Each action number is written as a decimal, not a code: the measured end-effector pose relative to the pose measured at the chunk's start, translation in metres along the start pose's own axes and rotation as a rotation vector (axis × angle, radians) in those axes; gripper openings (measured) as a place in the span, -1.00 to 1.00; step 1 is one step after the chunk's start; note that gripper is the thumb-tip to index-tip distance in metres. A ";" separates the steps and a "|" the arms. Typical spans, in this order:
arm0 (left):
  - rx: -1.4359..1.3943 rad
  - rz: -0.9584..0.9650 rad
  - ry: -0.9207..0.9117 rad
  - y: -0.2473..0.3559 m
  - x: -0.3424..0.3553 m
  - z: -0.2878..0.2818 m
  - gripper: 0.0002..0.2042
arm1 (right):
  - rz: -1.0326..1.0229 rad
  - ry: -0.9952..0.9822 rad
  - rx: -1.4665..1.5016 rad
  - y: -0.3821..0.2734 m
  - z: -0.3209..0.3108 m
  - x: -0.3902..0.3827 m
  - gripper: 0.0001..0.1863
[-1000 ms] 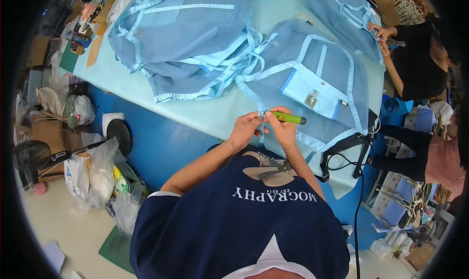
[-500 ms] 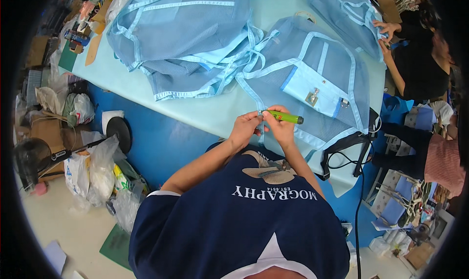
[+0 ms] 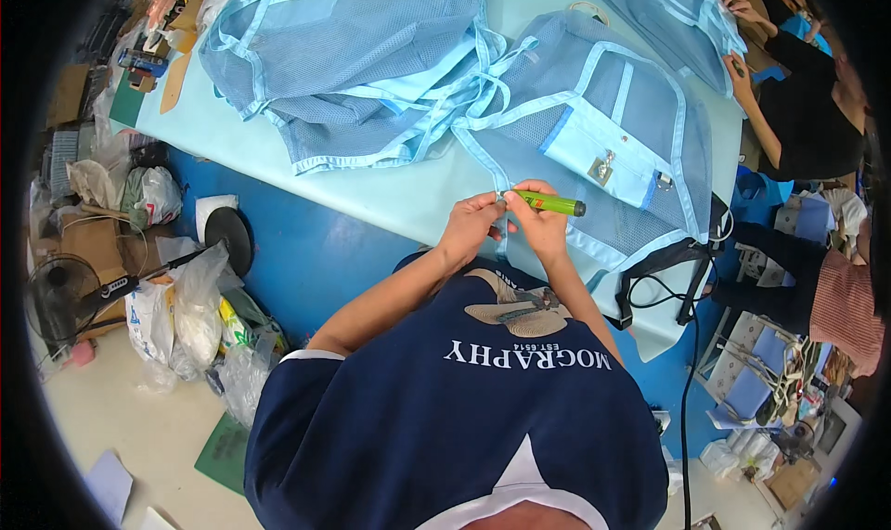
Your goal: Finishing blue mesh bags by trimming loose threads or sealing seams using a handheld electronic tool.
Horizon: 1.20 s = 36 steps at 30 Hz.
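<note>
My left hand (image 3: 473, 224) pinches a light blue strap (image 3: 484, 161) that runs down from a blue mesh bag (image 3: 594, 75). Close beside it, my right hand (image 3: 540, 231) is closed around a green marker-like pen (image 3: 555, 202) with a dark end pointing right. The pen's other end is hidden by my fingers at the strap. On the mesh bag lies a light blue pocket panel (image 3: 603, 149) with a metal clasp (image 3: 601, 167). A pile of similar blue mesh pieces (image 3: 362, 75) with pale blue edging rests to the left.
A black strap (image 3: 664, 263) and cable (image 3: 685, 409) hang at the table's right edge. At the far right, a co-worker's hands (image 3: 742, 71) touch another mesh bag (image 3: 664, 19). Plastic bags (image 3: 200, 307) and a fan (image 3: 65, 293) stand on the left floor.
The view has shifted slightly, so the table and bags sit a little higher. Both my hands keep hold of the strap and pen, nearly unmoved relative to each other.
</note>
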<state>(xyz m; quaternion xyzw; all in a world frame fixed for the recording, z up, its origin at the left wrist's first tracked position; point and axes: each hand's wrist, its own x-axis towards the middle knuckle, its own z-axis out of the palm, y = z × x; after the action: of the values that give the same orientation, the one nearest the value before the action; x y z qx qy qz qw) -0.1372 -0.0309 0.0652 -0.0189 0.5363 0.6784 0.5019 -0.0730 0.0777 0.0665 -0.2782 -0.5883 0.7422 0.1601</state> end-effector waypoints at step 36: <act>0.022 -0.008 -0.017 0.009 0.000 0.000 -0.80 | 0.004 -0.091 0.026 -0.004 -0.007 0.004 -0.80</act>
<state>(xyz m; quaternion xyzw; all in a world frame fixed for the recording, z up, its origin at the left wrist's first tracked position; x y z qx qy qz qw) -0.1431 -0.0301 0.0713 -0.0094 0.5394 0.6705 0.5092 -0.0722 0.0861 0.0688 -0.2433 -0.5846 0.7621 0.1352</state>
